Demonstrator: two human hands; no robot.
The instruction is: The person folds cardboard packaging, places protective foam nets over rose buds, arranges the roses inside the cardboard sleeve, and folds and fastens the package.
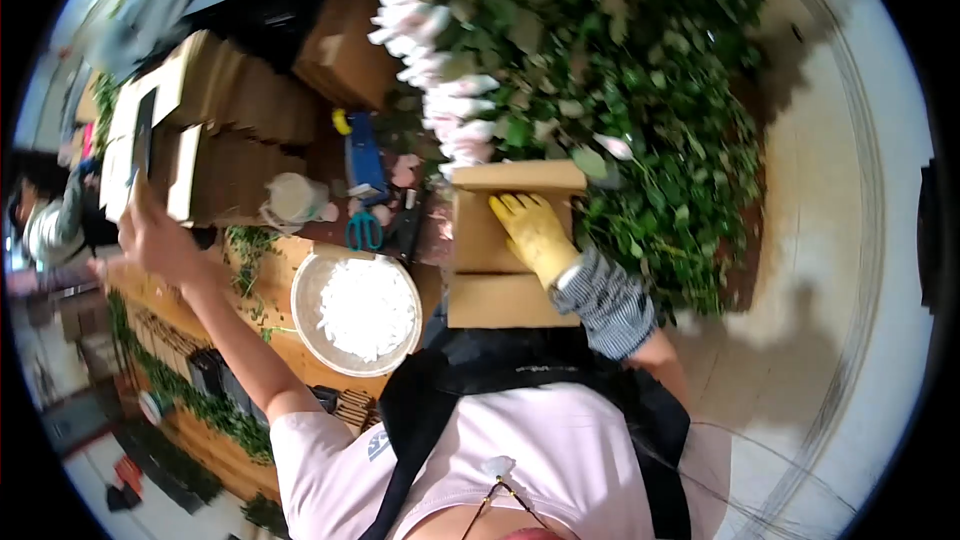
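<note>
The right hand, in a yellow glove, reaches into an open cardboard box directly in front of the person, its grip loosely spread over the inside. The box's far flap lies next to the row of pale pink roses, its near flap comes almost to the black apron, and its right edge runs close against the leafy stems, so room on that side is tight. A narrow strip of the petal-strewn tabletop shows along the box's left edge, with a black tool and teal scissors just beyond it. Nearer the person, a round basin of white bits stands left of the box, well apart from it. The bare left hand is raised far out to the left by the stacked cardboard; a dark strip shows past its fingertip, and I cannot tell whether its grip pinches this. On the far right, beyond the brown edge under the leaves, pale floor gives a broad open stretch.
</note>
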